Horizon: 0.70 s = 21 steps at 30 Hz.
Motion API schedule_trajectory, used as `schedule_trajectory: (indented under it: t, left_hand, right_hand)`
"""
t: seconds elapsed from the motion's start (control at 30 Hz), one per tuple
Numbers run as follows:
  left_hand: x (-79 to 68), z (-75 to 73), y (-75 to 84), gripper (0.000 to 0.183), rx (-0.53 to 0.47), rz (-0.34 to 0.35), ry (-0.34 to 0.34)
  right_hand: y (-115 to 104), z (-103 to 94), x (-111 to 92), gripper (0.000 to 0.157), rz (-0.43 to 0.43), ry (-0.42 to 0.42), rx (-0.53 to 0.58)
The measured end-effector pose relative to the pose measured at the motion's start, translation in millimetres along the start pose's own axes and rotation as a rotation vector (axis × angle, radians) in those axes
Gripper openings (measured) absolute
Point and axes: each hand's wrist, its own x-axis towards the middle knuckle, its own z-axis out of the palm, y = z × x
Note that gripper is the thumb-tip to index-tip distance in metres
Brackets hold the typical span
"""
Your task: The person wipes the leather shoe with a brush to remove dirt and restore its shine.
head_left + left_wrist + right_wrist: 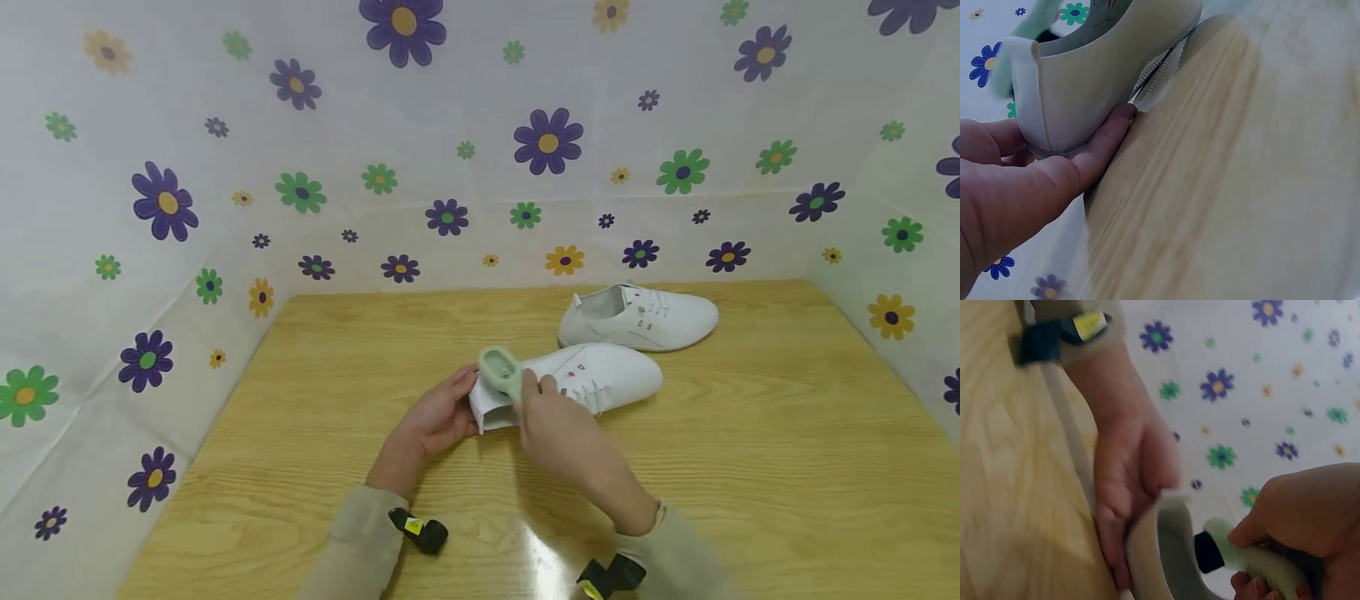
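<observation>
A white lace-up shoe (622,375) lies on the table, its toe to the right and its heel toward my left hand (442,417). That hand grips the heel, the thumb low along the near side and the other fingers behind, as the left wrist view of the shoe (1079,94) shows. My right hand (558,429) holds a pale green brush (501,371) by its handle, with the head over the heel end. In the right wrist view the brush's dark bristles (1209,552) are at the outer side of the shoe opening, opposite my left palm.
Behind the held shoe stands its white mate (675,321), upright with the toe to the right. Wood-grain table (360,333) surface lies under both shoes. A white flower-printed sheet (465,108) closes off the back and both sides.
</observation>
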Motion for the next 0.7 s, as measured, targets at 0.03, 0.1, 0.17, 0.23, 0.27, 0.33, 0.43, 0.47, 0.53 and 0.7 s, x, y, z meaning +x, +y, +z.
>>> schedule_trajectory:
  t: [0.03, 0.1, 0.17, 0.23, 0.27, 0.33, 0.43, 0.47, 0.53, 0.7]
  left_hand:
    - [-0.1, -0.7, -0.7, 0.045, 0.001, 0.003, -0.003]
    - [-0.1, -1.6, -1.3, 0.045, -0.005, 0.004, -0.002]
    - [0.3, -2.7, -1.2, 0.045, -0.009, 0.006, -0.002]
    - [1.2, -3.4, -0.6, 0.046, -0.020, 0.004, -0.001]
    - [1.6, -3.5, -0.2, 0.046, -0.022, 0.004, 0.000]
    - [2.0, -4.1, 0.2, 0.046, -0.022, -0.002, 0.004]
    - [0.7, -5.5, 0.3, 0.045, -0.028, -0.014, 0.039]
    - [0.2, -6.1, 0.1, 0.044, -0.026, -0.014, 0.046]
    - [-1.0, -6.6, 0.0, 0.043, -0.024, -0.013, 0.053]
    - [-1.4, -5.7, 0.4, 0.045, -0.032, -0.006, -0.001]
  right_hand:
    - [-5.1, 2.5, 0.6, 0.046, -0.024, -0.012, 0.005]
    - [-10.4, 3.5, 0.7, 0.044, -0.035, -0.029, 0.024]
    - [-8.7, 1.0, 0.8, 0.042, -0.008, -0.014, 0.003]
    - [-2.6, -3.2, 0.9, 0.042, 0.047, 0.028, -0.037]
    - [0.9, -5.4, 0.8, 0.041, 0.076, 0.045, -0.048]
    - [6.3, -7.1, 0.6, 0.041, 0.088, 0.061, -0.059]
    - [5.7, -4.9, 0.5, 0.044, 0.026, 0.022, -0.028]
    - [3.6, -4.1, 0.3, 0.045, -0.002, -0.010, -0.003]
    - [-0.6, -2.9, 0.1, 0.046, -0.057, -0.056, 0.024]
    - [4.1, -13.0, -2.0, 0.045, -0.026, -0.086, 0.000]
